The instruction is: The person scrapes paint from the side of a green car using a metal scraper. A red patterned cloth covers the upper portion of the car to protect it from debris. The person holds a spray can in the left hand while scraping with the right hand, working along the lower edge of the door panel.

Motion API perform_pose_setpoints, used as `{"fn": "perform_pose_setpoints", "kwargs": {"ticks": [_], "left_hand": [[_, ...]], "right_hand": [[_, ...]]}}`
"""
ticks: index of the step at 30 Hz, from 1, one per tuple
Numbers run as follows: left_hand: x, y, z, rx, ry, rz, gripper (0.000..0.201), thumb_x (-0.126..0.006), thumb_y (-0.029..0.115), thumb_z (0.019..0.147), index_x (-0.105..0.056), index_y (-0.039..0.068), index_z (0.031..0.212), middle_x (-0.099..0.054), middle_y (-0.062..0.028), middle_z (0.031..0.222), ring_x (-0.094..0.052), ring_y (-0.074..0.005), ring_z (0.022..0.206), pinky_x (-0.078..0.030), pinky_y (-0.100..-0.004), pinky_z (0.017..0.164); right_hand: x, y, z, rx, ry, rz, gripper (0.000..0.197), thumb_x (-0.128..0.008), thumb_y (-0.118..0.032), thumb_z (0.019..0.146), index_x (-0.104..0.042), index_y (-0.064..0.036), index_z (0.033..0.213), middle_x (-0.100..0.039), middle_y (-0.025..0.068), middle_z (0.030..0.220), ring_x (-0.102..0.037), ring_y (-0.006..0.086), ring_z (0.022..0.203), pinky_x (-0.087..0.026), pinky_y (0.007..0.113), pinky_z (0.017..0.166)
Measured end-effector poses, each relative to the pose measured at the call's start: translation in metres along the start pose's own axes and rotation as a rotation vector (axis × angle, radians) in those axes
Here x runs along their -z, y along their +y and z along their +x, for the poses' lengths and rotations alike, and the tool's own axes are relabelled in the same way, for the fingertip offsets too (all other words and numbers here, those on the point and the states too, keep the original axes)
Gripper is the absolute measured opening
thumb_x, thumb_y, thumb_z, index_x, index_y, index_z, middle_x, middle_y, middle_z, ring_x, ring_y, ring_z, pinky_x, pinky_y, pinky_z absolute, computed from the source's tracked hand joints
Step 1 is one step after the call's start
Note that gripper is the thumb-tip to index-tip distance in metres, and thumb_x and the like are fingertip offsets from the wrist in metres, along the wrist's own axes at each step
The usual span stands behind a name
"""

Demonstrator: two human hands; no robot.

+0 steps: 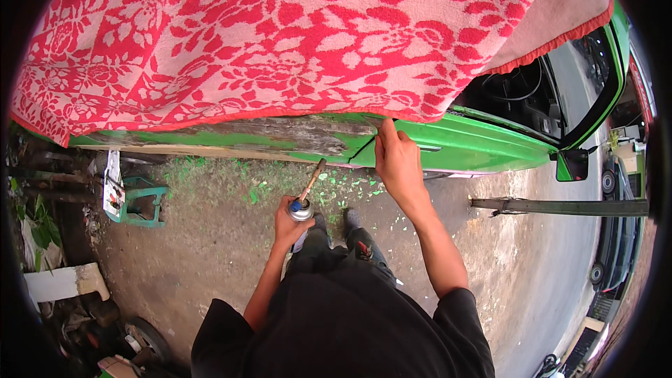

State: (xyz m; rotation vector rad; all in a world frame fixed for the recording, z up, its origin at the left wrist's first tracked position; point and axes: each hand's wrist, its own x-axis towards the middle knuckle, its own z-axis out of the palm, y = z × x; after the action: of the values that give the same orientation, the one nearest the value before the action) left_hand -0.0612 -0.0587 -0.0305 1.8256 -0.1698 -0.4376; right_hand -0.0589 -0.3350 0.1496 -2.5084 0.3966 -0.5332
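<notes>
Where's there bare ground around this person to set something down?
Ground between the teal stool and left forearm looks bare; so does the stretch between the right forearm and dark post. Green flakes litter the strip beside the green car, and clutter crowds the tyre at lower left.

Your shirt (343,322) is black. The blanket (280,42) before you is red and pale pink, patterned with flowers and leaves. The car (483,147) is bright green, the stool (143,222) teal. Your torch (312,182) shows silver, blue and coppery brown.
</notes>
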Motion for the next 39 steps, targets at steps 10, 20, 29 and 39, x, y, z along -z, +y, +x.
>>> {"fn": "perform_pose_setpoints", "kwargs": {"ticks": [10, 20, 29, 39], "left_hand": [[0.013, 0.019, -0.009, -0.025, 0.027, -0.108, 0.06, -0.085, 0.013, 0.058, -0.05, 0.002, 0.105, -0.062, -0.0045, 0.086, -0.06, -0.0126, 0.081, -0.05, -0.0289, 0.074], [-0.001, 0.018, 0.001, -0.047, -0.018, -0.089, 0.058, -0.084, 0.015, 0.059, -0.052, 0.002, 0.105, -0.064, -0.0065, 0.091, -0.061, -0.0129, 0.083, -0.051, -0.0294, 0.077], [-0.012, 0.019, 0.001, -0.07, -0.053, -0.151, 0.059, -0.085, 0.014, 0.059, -0.051, 0.003, 0.106, -0.062, -0.0045, 0.093, -0.059, -0.0121, 0.086, -0.05, -0.0292, 0.079], [-0.016, 0.016, 0.002, -0.074, -0.083, -0.202, 0.057, -0.086, 0.012, 0.06, -0.05, 0.005, 0.104, -0.059, -0.0003, 0.091, -0.058, -0.0096, 0.085, -0.048, -0.0271, 0.08]], "right_hand": [[-0.012, 0.005, -0.027, -0.094, -0.014, 0.139, 0.019, -0.063, 0.006, 0.087, -0.049, 0.0016, 0.1, -0.066, 0.0223, 0.087, -0.066, 0.0416, 0.079, -0.051, 0.044, 0.066], [0.003, 0.003, -0.029, -0.07, 0.034, 0.125, 0.014, -0.062, 0.002, 0.088, -0.053, -0.0005, 0.097, -0.057, 0.0228, 0.074, -0.058, 0.0429, 0.067, -0.044, 0.049, 0.06], [0.004, -0.006, -0.022, -0.075, -0.008, 0.058, 0.013, -0.061, 0.0, 0.089, -0.052, -0.0016, 0.098, -0.055, 0.023, 0.072, -0.057, 0.044, 0.065, -0.043, 0.051, 0.058], [-0.001, -0.009, -0.017, -0.095, -0.064, -0.086, 0.019, -0.058, 0.0, 0.089, -0.051, -0.0045, 0.107, -0.056, 0.0254, 0.075, -0.058, 0.0479, 0.066, -0.044, 0.056, 0.057]]}}
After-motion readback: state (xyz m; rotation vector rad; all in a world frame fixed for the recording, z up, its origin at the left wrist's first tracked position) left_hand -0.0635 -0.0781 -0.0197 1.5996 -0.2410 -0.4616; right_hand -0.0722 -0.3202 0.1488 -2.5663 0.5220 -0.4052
